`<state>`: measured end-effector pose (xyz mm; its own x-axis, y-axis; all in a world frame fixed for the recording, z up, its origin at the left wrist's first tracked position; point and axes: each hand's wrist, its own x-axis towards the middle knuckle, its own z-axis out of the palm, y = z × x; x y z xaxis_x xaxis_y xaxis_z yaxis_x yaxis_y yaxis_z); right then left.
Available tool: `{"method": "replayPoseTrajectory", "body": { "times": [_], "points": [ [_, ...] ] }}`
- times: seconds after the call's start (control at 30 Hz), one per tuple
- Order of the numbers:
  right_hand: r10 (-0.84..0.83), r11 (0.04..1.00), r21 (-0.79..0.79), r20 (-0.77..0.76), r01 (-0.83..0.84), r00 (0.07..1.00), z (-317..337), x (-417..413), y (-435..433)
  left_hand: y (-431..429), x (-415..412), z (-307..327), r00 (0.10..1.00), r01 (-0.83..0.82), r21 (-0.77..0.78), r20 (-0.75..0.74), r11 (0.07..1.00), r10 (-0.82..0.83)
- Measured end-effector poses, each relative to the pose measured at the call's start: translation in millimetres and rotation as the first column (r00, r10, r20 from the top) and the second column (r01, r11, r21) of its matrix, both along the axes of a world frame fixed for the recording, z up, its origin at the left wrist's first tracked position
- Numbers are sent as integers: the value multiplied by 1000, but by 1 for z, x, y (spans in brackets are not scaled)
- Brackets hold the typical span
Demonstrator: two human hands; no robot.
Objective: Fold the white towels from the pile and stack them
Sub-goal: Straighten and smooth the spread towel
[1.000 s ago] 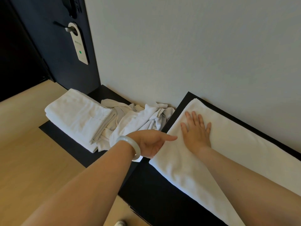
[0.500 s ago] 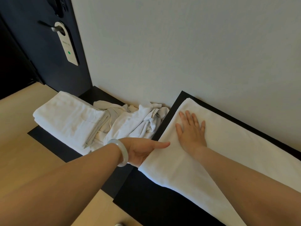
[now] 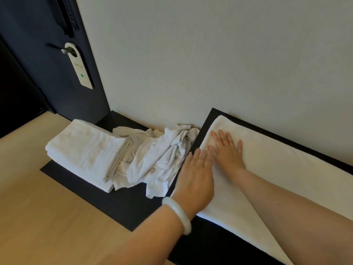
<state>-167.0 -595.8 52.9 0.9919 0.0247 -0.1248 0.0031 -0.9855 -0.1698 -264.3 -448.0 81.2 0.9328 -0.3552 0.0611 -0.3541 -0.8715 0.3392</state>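
Your left hand (image 3: pixel 194 176) and right hand (image 3: pixel 228 150) lie flat, fingers straight, grasping nothing, on the left end of the long white towel strip (image 3: pixel 277 178) spread along the black mat (image 3: pixel 210 243). Step in hand: smoothing. Next, likely fold it shorter and move it onto the folded white towel stack (image 3: pixel 86 148), left of the crumpled white towel pile (image 3: pixel 158 155).

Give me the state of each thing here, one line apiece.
long towel: spread out flat
towel pile: unfolded, crumpled beside the stack
folded stack: neatly folded, left of the pile
left hand: open, flat on the long towel's end
right hand: open, fingers spread, flat on the long towel
door hanger: hanging on the handle
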Motion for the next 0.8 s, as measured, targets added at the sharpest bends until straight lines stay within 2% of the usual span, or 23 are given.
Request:
{"method": "replayPoseTrajectory", "body": {
  "times": [0.07, 0.13, 0.2, 0.23, 0.3, 0.37, 0.43, 0.5, 0.57, 0.6, 0.67, 0.73, 0.8],
  "points": [
    [4, 998, 67, -70, 0, 998, 8, 5, -5, -7, -5, -19, 998, 14, 121, -61, 993, -7],
    [-16, 963, 264, -141, 53, 990, 22, 4, -12, -4, -8, -30, 997, -1, 139, -71, 990, 11],
    [-86, 865, 488, -79, 114, 993, 33, -13, -20, 0, -9, -33, 998, -9, 129, -59, 992, 17],
    [-107, 865, 491, -14, 100, 994, 35, -29, -25, 2, -9, -34, 998, -13, 124, -61, 992, 21],
    [-38, 953, 303, 86, 10, 996, 28, -79, -39, 8, -10, -33, 997, -18, 116, -69, 993, 27],
    [49, 996, 68, 27, -51, 998, 12, -137, -67, 17, -13, -33, 997, -17, 106, -68, 994, 25],
    [-57, 996, -69, -25, 55, 998, 3, -181, -116, 23, -15, -30, 998, -5, 73, -69, 997, 10],
    [-270, 957, -123, -40, 264, 962, 8, -208, -165, 25, -15, -28, 997, -17, 90, -71, 996, 23],
    [-396, 906, -187, -54, 380, 917, 14, -221, -194, 18, -15, -27, 998, -48, 188, -31, 981, 55],
    [-407, 896, -216, -43, 389, 912, 15, -223, -195, 9, -15, -25, 999, -50, 232, 5, 971, 50],
    [-355, 907, -235, 15, 349, 935, 12, -220, -174, -23, -19, -20, 998, 21, 198, 58, 980, -33],
    [-274, 945, -177, 40, 276, 961, 6, -210, -137, -62, -26, -18, 984, 143, 138, 84, 980, -156],
    [-212, 971, -111, 25, 213, 977, -4, -205, -107, -90, -34, -23, 965, 241, 169, 64, 956, -254]
  ]
}}
